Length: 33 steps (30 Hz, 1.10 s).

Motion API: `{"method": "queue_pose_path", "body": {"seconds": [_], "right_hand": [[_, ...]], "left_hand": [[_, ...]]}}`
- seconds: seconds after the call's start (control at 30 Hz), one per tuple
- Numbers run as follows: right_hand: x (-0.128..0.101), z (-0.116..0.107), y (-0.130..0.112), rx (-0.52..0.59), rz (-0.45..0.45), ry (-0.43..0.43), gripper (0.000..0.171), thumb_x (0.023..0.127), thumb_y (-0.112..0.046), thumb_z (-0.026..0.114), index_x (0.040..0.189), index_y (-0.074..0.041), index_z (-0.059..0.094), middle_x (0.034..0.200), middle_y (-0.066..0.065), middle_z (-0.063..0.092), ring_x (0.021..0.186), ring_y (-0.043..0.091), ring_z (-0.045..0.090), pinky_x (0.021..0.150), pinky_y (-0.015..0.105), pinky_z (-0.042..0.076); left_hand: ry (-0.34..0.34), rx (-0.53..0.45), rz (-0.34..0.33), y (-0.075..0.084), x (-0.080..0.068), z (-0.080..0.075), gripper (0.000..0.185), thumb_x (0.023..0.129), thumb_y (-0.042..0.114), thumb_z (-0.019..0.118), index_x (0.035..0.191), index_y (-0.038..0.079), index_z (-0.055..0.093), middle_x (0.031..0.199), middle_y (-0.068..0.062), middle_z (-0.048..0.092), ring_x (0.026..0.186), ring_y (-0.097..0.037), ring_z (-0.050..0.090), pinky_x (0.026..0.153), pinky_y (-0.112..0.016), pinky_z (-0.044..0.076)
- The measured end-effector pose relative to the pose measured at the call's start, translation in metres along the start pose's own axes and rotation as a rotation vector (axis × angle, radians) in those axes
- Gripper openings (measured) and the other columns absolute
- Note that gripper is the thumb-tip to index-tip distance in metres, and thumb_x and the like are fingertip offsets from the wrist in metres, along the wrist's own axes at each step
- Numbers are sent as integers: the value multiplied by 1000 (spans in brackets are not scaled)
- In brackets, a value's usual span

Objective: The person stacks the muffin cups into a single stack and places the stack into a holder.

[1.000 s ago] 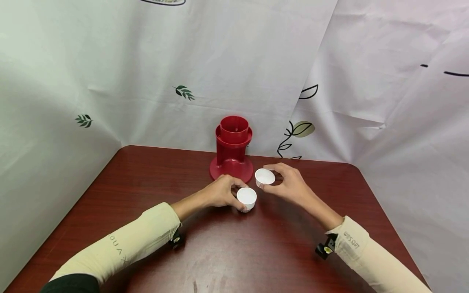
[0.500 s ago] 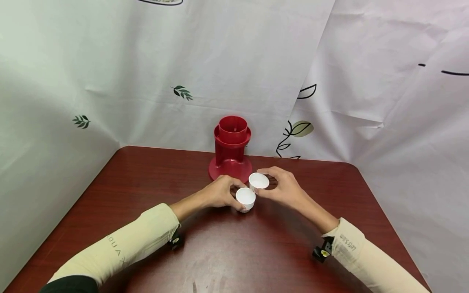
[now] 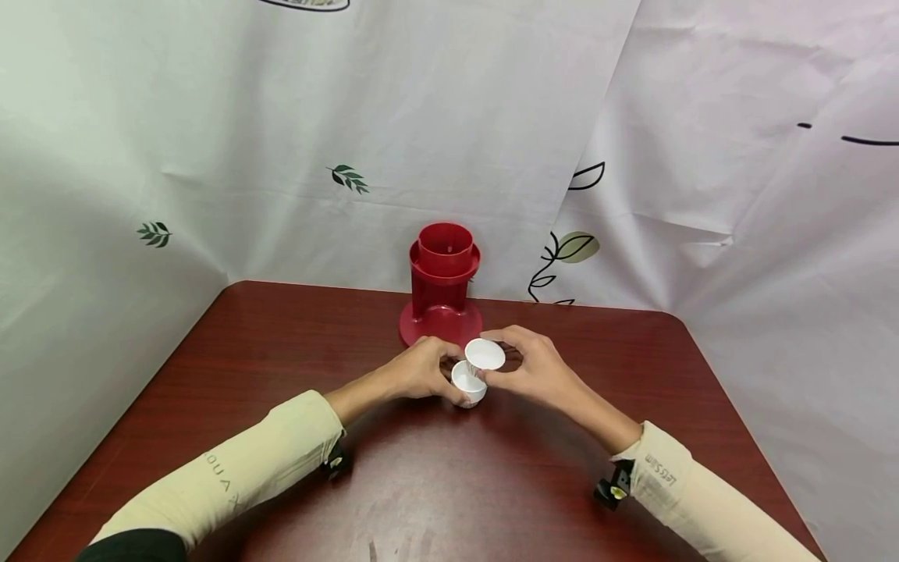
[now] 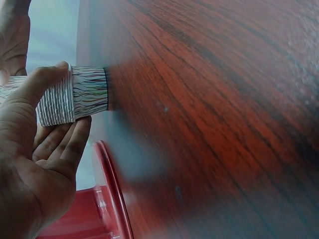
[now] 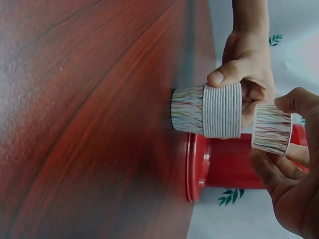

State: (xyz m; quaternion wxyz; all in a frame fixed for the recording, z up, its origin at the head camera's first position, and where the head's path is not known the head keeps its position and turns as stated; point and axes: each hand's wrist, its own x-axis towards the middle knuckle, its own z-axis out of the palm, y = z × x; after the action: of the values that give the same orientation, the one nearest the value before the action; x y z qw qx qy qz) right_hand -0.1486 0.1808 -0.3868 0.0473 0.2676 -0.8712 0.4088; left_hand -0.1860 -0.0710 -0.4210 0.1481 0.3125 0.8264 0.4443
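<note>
A stack of small paper cups with coloured wavy lines stands upright on the table, its several rims close together. My left hand grips the stack from the left, thumb on the near side and fingers on the far side. Between the thumb and fingers of my right hand is a paper cup of the same pattern, its white mouth facing up. It is held just above the stack, and a small gap separates the two in the right wrist view. From the head view, the held cup partly hides the stack's opening.
Right behind the hands is a red plastic stand with a round base and a cylindrical top. The reddish-brown wooden table is bordered by white cloth with leaf prints at the back and sides.
My right hand has carried its cup leftward and slightly nearer, from beside the stack to above it. My left hand stays on the stack.
</note>
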Motion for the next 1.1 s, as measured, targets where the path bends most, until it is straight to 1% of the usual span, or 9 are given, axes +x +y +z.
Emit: {"method": "queue_pose_path", "body": {"seconds": [0.13, 0.33, 0.43, 0.53, 0.67, 0.8, 0.93, 1.1], "right_hand": [[0, 3, -2, -5, -11, -7, 52, 87, -15, 97, 135, -4, 79, 120, 11, 80, 105, 22, 80, 91, 37, 70], [-1, 7, -2, -45, -9, -19, 55, 87, -19, 97, 137, -6, 78, 122, 9, 80, 108, 23, 78, 96, 37, 68], [-1, 9, -3, -57, -16, -28, 56, 86, -19, 95, 138, -4, 78, 123, 9, 81, 109, 24, 78, 97, 42, 68], [-2, 11, -3, -60, -19, -38, 57, 86, -18, 95, 139, -4, 77, 124, 9, 81, 109, 24, 78, 97, 43, 67], [-3, 12, -1, -79, -30, -49, 58, 86, -20, 95, 140, -5, 77, 125, 8, 80, 111, 24, 77, 98, 43, 67], [-4, 12, 1, -98, -24, -56, 63, 86, -22, 96, 143, -6, 75, 127, 8, 80, 115, 25, 77, 102, 46, 66], [-6, 12, 2, -96, -5, -58, 65, 85, -25, 97, 143, -6, 75, 127, 7, 79, 116, 26, 77, 103, 50, 66], [-8, 11, 4, -88, 4, -59, 61, 88, -26, 96, 142, -6, 76, 126, 7, 79, 115, 26, 78, 102, 50, 66]], "left_hand": [[5, 6, -5, 0, 0, 1, 43, 75, 16, 105, 110, 8, 82, 93, 3, 84, 85, -2, 74, 79, -19, 61], [1, -17, -13, 0, -1, 1, 45, 75, 14, 105, 113, 6, 82, 96, 1, 85, 87, -3, 76, 82, -19, 62], [-3, -30, -18, 0, -1, 1, 46, 75, 14, 105, 114, 5, 82, 97, 0, 85, 88, -4, 78, 82, -20, 64], [-6, -33, -22, 0, -1, 0, 45, 75, 14, 105, 113, 6, 82, 98, 1, 85, 88, -5, 77, 82, -21, 64], [-6, -34, -22, 0, -1, 1, 44, 75, 13, 105, 111, 7, 81, 96, 2, 85, 88, -4, 77, 82, -21, 63], [-5, -32, -18, 0, -1, 1, 44, 75, 14, 105, 112, 8, 82, 96, 4, 84, 89, -3, 75, 83, -20, 63], [-11, -59, -19, 0, -2, 1, 45, 77, 12, 104, 116, 8, 83, 99, 2, 84, 89, -3, 76, 83, -20, 64], [-29, -106, -40, -1, -3, 1, 50, 79, 10, 103, 124, 4, 81, 108, -4, 85, 95, -6, 80, 88, -22, 67]]}}
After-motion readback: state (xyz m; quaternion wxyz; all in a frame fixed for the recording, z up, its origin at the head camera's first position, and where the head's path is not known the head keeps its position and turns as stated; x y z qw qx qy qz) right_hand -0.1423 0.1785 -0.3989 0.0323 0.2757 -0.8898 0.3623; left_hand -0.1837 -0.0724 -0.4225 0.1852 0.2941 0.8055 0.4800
